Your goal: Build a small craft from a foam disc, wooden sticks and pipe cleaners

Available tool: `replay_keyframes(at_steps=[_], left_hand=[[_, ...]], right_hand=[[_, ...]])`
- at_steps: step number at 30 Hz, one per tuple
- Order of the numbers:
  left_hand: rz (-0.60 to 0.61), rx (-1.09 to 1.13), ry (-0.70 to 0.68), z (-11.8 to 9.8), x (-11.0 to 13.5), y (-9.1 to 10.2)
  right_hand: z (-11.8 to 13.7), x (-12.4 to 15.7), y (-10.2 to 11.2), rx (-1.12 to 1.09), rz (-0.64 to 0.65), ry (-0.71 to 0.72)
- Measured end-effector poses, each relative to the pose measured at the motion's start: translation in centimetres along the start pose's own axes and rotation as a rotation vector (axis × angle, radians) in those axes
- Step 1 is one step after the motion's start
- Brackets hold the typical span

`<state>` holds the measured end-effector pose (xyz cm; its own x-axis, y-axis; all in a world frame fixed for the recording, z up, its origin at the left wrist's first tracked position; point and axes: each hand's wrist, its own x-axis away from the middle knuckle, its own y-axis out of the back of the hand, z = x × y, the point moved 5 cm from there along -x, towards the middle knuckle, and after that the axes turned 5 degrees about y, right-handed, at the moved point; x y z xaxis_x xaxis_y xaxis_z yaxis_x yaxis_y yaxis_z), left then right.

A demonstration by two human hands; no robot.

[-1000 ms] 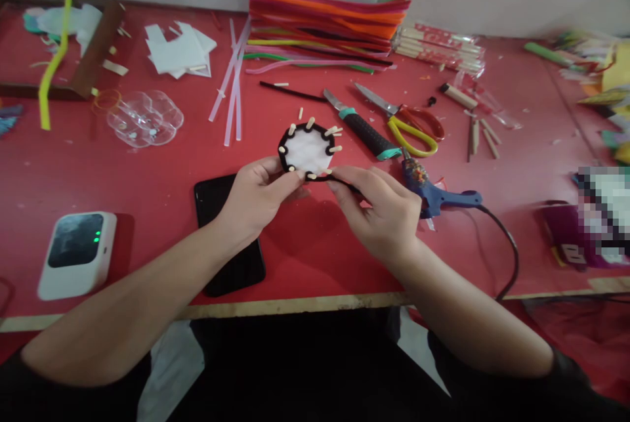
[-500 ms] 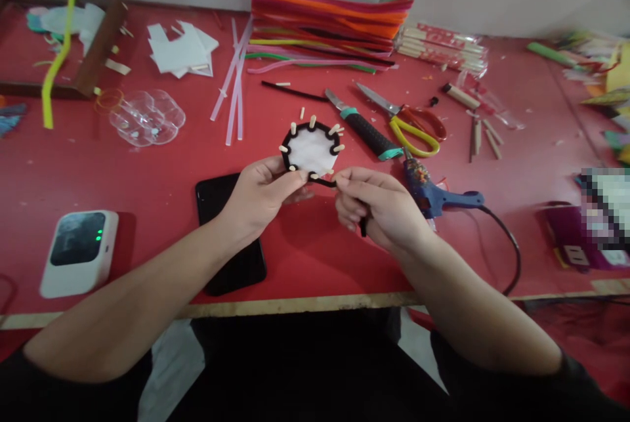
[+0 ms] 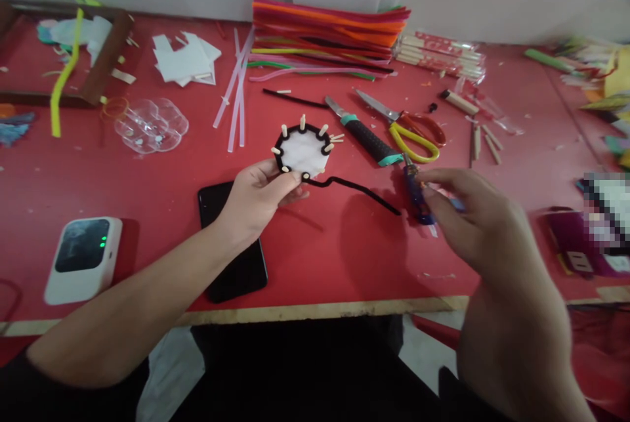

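Observation:
My left hand (image 3: 260,195) pinches the lower edge of a round white piece (image 3: 305,153) rimmed with black pipe cleaner. Short pale wooden sticks stand up around that rim, with the black strand looped about them. The strand's free end (image 3: 367,190) trails to the right above the table. My right hand (image 3: 470,212) is at the blue glue gun (image 3: 417,195), thumb and forefinger closed on its body. The hand covers most of the gun's handle.
Behind the gun lie scissors (image 3: 416,140) and a black-handled cutting tool (image 3: 369,140). Colourful pipe cleaners (image 3: 325,28) are stacked at the back. Under my left arm is a black phone (image 3: 241,271); a white device (image 3: 81,261) sits further left, below a clear plastic tray (image 3: 152,125).
My right hand has let go of the black pipe cleaner and moved right to the glue gun. The strand's end now hangs loose. The left hand keeps its hold, shifted slightly left.

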<state>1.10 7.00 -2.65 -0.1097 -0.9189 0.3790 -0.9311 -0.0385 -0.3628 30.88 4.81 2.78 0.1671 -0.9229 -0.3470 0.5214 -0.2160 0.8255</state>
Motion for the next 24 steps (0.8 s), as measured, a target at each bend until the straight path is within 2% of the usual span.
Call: replay_keyframes(at_steps=[2,3,5,8,13,17,20,22,24], left_hand=[[0.043,0.021,0.04,0.1,0.1,-0.2],[0.062,0.024,0.053,0.2,0.2,-0.3],[0.074,0.015,0.065,0.2,0.3,-0.4],[0.06,-0.019,0.069,0.4,0.4,-0.3],[0.058,-0.032,0.09,0.4,0.3,-0.4],[0.056,0.008,0.11,0.4,0.4,-0.5],[0.051,0.035,0.119,0.4,0.3,-0.5],[0.046,0.034,0.131,0.5,0.3,-0.5],[0.044,0.017,0.141,0.6,0.3,-0.4]], right_hand=[[-3.7,1.8,0.8,0.286,0.022,0.036],[-5.3,2.7,0.9,0.357,0.051,0.05],[-7.5,4.0,0.7,0.365,0.062,0.054],[-8.3,4.4,0.1,0.351,0.021,0.064],[-7.4,2.0,-0.8,0.281,0.057,0.089],[-6.0,0.5,-0.4,0.072,0.039,0.053],[-2.9,1.0,0.8,-0.069,-0.132,0.051],[-0.1,1.5,1.2,-0.124,-0.148,0.065],[2.7,1.8,0.9,-0.192,-0.042,0.15]])
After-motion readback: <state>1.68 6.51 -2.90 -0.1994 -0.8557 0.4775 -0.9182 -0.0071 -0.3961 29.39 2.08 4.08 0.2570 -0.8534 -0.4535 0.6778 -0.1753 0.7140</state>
